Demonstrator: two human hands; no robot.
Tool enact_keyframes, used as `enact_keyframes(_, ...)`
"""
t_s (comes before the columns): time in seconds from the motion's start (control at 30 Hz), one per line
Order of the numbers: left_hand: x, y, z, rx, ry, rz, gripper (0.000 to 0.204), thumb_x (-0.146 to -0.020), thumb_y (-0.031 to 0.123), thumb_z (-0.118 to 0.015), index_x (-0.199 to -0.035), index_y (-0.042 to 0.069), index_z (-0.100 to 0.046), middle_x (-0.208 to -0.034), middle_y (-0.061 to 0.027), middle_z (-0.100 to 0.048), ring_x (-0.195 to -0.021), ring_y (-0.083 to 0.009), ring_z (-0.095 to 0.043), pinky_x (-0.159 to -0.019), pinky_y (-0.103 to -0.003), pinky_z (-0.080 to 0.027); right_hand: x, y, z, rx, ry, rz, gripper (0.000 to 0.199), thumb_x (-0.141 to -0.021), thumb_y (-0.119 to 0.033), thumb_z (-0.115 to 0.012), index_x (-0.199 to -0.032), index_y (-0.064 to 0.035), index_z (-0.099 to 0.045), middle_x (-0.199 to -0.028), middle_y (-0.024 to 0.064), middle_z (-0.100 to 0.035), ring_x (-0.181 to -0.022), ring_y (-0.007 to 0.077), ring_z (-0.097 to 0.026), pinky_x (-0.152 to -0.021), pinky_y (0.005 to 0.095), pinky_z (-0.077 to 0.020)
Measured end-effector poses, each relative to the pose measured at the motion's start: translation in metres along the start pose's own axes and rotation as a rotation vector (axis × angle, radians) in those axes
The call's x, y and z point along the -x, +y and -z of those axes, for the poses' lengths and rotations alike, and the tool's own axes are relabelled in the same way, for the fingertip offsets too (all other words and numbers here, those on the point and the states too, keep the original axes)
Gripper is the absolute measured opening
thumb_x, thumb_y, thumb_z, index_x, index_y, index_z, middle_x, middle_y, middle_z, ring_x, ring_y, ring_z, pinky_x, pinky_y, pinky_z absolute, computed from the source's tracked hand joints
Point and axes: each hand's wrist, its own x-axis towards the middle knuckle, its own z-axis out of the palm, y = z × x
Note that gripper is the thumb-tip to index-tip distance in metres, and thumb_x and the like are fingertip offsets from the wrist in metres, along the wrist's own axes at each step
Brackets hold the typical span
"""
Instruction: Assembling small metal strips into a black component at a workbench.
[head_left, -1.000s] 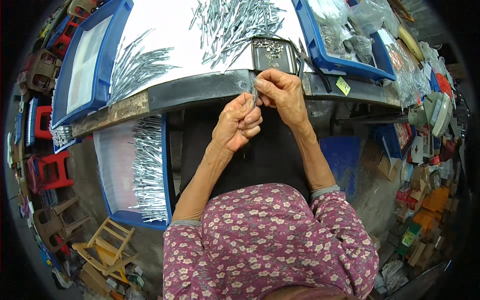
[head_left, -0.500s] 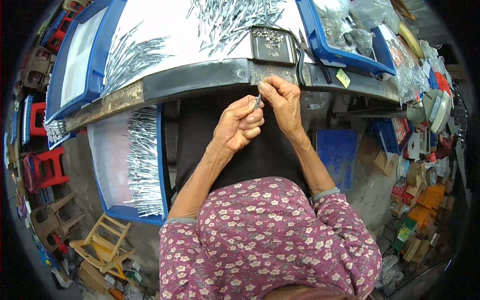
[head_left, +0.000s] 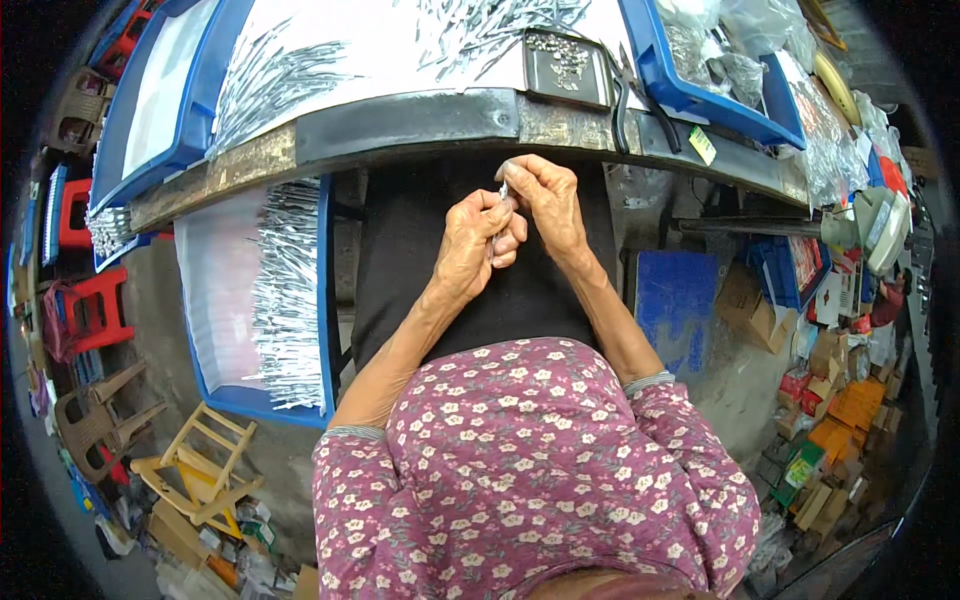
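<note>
1. A cluttered workshop, seen over a worn table (head_left: 400,125) edge.
2. Left hand (head_left: 478,240) and right hand (head_left: 545,200) meet below it, fingers pinched together on a small metal pin (head_left: 503,190).
3. Beyond lie a dark tray (head_left: 565,65) and blue bins (head_left: 300,320) of silver pins.

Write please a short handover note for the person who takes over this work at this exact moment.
Left hand: pinched on the lower part of a small metal piece, over the lap.
Right hand: pinched on its top end.
Loose metal pieces lie heaped on the white table top; a small dark tray of tiny parts sits at the table edge.
Done: many pieces lie in the blue bin at the person's left.
Left: the heap on the table.
</note>
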Motion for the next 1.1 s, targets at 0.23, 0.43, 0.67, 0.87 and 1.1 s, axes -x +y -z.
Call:
enact_keyframes(0.23,0.001,0.002,0.004,-0.066,0.086,-0.083,0.013,-0.088,0.015,-0.049,-0.089,0.002,-0.047,-0.063,-0.0071,-0.052,-0.041,-0.0035,-0.032,-0.035,-0.015,-0.024,-0.005,0.005,-0.007,-0.054,-0.034,-0.057,0.018,-0.085,-0.012,-0.051,-0.085,0.0032,-0.060,-0.064,0.0000,-0.052,-0.056,0.0052,-0.045,-0.049,0.0191,-0.0369)
enact_keyframes(0.43,-0.003,0.007,-0.001,-0.111,0.162,-0.077,0.015,-0.089,0.017,-0.048,-0.085,0.002,-0.048,-0.060,-0.0024,-0.048,-0.041,-0.0019,-0.029,-0.035,-0.014,-0.022,-0.009,0.014,-0.009,-0.087,-0.013,-0.093,0.018,-0.085,-0.013,-0.051,-0.084,0.0018,-0.061,-0.063,-0.0014,-0.052,-0.055,0.0042,-0.043,-0.048,0.0179,-0.0343)
enact_keyframes(0.67,-0.005,-0.001,-0.004,-0.155,0.183,-0.172,0.018,-0.089,0.018,-0.048,-0.084,0.001,-0.050,-0.061,0.0007,-0.044,-0.044,-0.0013,-0.030,-0.035,-0.015,-0.023,-0.010,0.015,-0.008,-0.157,-0.014,-0.111,0.017,-0.085,-0.013,-0.051,-0.084,0.0005,-0.061,-0.061,-0.0034,-0.049,-0.052,0.0023,-0.040,-0.045,0.0165,-0.0315)
enact_keyframes(0.87,-0.008,-0.001,-0.003,-0.137,0.196,-0.165,0.018,-0.090,0.017,-0.046,-0.082,0.001,-0.050,-0.059,0.0017,-0.041,-0.044,-0.0016,-0.031,-0.035,-0.015,-0.023,-0.011,0.022,-0.009,-0.227,-0.021,-0.095,0.016,-0.085,-0.013,-0.051,-0.084,0.0007,-0.060,-0.062,-0.0037,-0.049,-0.052,0.0022,-0.040,-0.045,0.0162,-0.0311)
enact_keyframes(1.1,-0.011,0.004,-0.012,-0.140,0.253,-0.142,0.019,-0.090,0.017,-0.045,-0.079,0.001,-0.049,-0.055,0.0031,-0.038,-0.041,-0.0021,-0.028,-0.034,-0.016,-0.023,-0.011,0.020,-0.012,-0.265,0.018,-0.090,0.017,-0.085,-0.013,-0.050,-0.082,0.0011,-0.060,-0.063,-0.0032,-0.050,-0.052,0.0026,-0.041,-0.045,0.0168,-0.0311)
